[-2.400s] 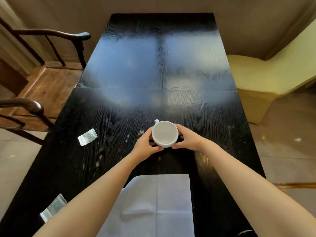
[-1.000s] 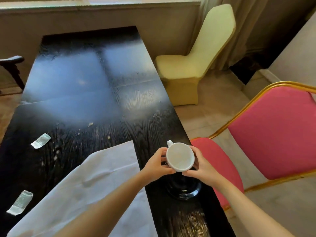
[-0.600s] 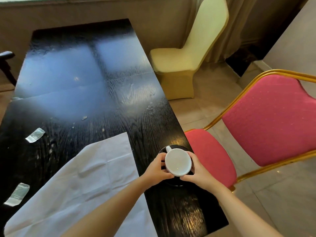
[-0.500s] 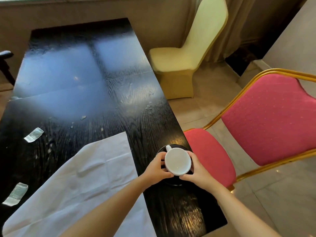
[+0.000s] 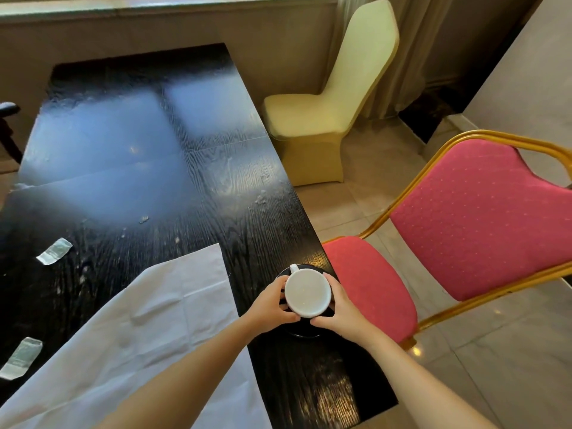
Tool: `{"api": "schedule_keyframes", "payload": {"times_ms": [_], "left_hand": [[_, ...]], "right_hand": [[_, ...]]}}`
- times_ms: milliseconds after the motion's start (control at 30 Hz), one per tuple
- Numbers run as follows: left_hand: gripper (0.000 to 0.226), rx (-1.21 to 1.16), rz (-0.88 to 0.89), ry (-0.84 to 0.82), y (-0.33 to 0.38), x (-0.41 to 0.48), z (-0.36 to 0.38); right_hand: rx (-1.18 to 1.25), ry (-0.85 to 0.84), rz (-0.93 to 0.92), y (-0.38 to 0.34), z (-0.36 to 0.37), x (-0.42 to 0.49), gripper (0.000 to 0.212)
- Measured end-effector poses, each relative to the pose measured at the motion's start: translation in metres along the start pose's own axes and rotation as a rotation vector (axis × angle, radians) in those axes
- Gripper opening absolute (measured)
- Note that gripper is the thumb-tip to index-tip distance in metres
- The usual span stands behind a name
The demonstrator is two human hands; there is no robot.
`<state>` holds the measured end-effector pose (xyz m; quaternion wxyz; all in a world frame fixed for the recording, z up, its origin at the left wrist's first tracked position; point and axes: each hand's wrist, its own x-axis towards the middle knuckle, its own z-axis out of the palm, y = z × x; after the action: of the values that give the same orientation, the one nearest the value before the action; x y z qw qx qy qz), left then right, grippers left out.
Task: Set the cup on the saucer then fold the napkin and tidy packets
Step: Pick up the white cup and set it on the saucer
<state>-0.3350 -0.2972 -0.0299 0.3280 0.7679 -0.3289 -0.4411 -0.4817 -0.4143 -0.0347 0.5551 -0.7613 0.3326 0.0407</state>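
Head view: the white cup [image 5: 307,290] sits over the black saucer [image 5: 301,330] at the right edge of the black counter [image 5: 173,168], handle pointing away from the person. The left hand [image 5: 272,306] and right hand [image 5: 342,314] flank it, fingers clamped on its sides. The unfolded white napkin [image 5: 139,329] lies to the left. 2 packets [image 5: 54,251] [image 5: 21,358] lie near the counter's left edge.

Head view, downward over table [image 5: 130,168]
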Motion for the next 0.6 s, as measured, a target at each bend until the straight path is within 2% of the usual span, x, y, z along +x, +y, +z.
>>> {"api": "schedule_keyframes", "payload": {"times_ms": [67,133,367,467,600], "left_hand": [[0.091,0.052,-0.046,-0.022,0.000,-0.002,-0.006],[0.091,0.108,-0.079,-0.035,0.001,-0.005,-0.015],[0.057,0.244,-0.126,0.102,0.031,-0.025,-0.064],[0.050,0.377,-0.148,0.146,0.039,-0.046,-0.090],[0.047,0.568,-0.244,0.214,0.030,-0.085,-0.131]], "right_hand": [[-0.027,-0.038,0.022,-0.003,-0.006,-0.001,0.105],[-0.066,-0.079,0.040,-0.008,-0.015,-0.004,0.103],[-0.535,-0.209,-0.068,-0.052,-0.058,-0.016,0.095],[-0.648,-0.276,-0.068,-0.088,-0.065,-0.009,0.088],[-0.714,-0.363,-0.063,-0.143,-0.052,0.013,0.066]]}}
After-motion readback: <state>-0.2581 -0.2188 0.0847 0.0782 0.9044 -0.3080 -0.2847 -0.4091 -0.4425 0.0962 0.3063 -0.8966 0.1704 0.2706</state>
